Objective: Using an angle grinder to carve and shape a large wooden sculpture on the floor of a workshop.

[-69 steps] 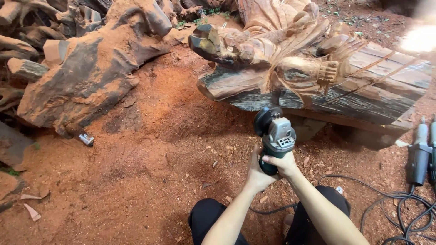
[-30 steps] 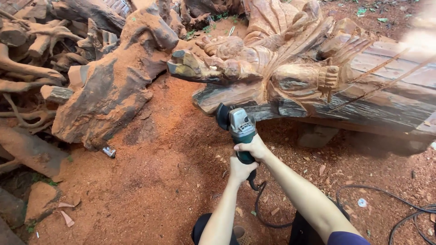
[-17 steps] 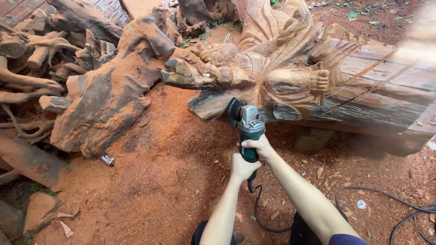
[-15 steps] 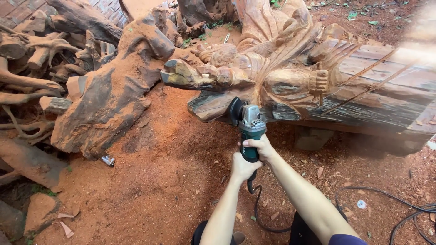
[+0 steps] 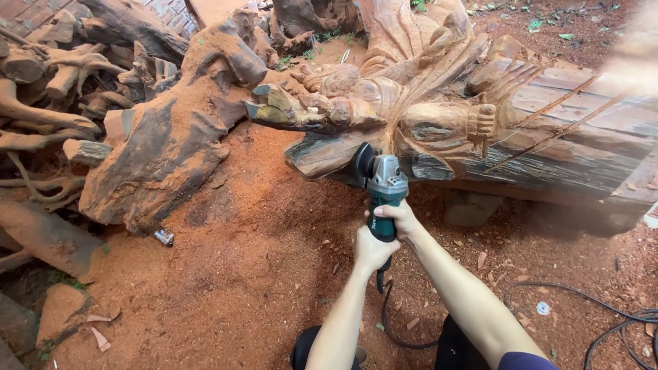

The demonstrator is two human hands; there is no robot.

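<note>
Both my hands grip a green and grey angle grinder. My left hand wraps the rear of its handle, and my right hand holds it just ahead. The grinder's black disc guard touches the lower edge of a large carved wooden sculpture lying on its side. A power cord trails from the grinder down between my knees.
Reddish sawdust covers the ground. A big rough root stump lies to the left, with tangled roots beyond it. A small metal object lies by the stump. Black cables run at lower right.
The grinder has moved up and left from open ground until its disc meets the sculpture's underside. My view has shifted closer to the carving.
</note>
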